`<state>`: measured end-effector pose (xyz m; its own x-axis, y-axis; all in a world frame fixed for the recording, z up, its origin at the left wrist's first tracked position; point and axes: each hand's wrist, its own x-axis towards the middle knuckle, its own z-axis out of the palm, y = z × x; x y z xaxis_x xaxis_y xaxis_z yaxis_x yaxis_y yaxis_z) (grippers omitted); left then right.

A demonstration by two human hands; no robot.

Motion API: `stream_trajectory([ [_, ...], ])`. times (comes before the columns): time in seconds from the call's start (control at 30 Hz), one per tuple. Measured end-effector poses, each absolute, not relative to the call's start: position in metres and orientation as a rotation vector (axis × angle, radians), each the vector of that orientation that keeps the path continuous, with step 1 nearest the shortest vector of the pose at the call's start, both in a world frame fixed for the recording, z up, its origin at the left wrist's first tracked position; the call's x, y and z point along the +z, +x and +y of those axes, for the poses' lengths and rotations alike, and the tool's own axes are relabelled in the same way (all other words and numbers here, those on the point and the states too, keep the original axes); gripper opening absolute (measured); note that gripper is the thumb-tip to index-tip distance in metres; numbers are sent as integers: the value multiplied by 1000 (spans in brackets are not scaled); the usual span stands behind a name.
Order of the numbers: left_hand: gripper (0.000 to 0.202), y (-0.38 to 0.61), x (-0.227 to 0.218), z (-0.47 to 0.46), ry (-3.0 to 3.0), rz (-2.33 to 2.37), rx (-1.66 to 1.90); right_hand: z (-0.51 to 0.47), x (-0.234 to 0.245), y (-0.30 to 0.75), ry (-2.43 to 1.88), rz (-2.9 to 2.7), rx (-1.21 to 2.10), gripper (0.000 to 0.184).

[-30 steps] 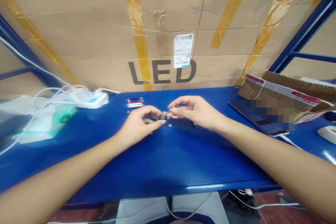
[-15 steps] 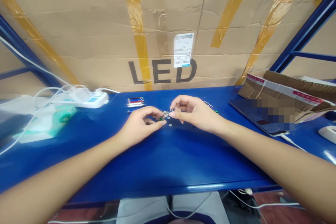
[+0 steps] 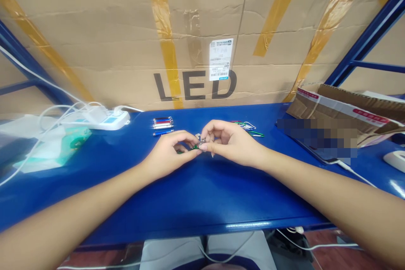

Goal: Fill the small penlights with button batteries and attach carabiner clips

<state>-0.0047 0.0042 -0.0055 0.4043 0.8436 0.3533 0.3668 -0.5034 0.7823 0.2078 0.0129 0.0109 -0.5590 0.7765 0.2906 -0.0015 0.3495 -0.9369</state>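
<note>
Landmark: row of slim coloured tubes (image 3: 163,126), lying on the blue table (image 3: 205,194).
Left hand (image 3: 166,152): just in front of the tubes, thumb and fingers curled into a pinch, gripping a green piece (image 3: 195,147).
Green piece: right of the tubes and nearer the person, partly covered by the left fingers.
Right hand (image 3: 234,141): farther right of the tubes, thumb and forefinger nearly together on a small metallic part (image 3: 201,140).
Metallic part: right of the tubes, at the green piece's end; whether the two are joined, I cannot tell.
Clips (image 3: 248,125): well right of the tubes, beyond the right hand.
Power strip (image 3: 117,121): left of the tubes.
Cardboard panel (image 3: 126,29): upright behind the tubes, lettered "LED".
</note>
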Motion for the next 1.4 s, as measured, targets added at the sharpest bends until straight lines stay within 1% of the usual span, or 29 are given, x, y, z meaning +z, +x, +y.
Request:
stream_trajectory([
  [0.27,21,-3,-1,2,1969,1029,1018,11,14,209,-717,-1861,1150,25],
  [0.57,24,-4,1,1,1920,966,996,19,17,215,-707,-1897,1186,36],
  [0.7,25,-4,5,-1,1861,958,966,20,18,219,-679,-2019,1138,32],
  [0.83,26,-4,9,-3,1727,912,862,21,23,225,-625,-2246,910,24],
  [0.93,28,-4,10,-3,1540,857,742,21,29,230,-527,-2392,784,22],
  [1.13,26,-6,13,-4,1222,757,533,16,39,231,-418,-2518,729,23],
  [1.27,21,-7,15,-6,1026,733,443,12,38,229,-369,-2539,666,20],
  [1.4,22,-7,18,-9,952,725,395,10,34,229,-351,-2524,666,20],
])
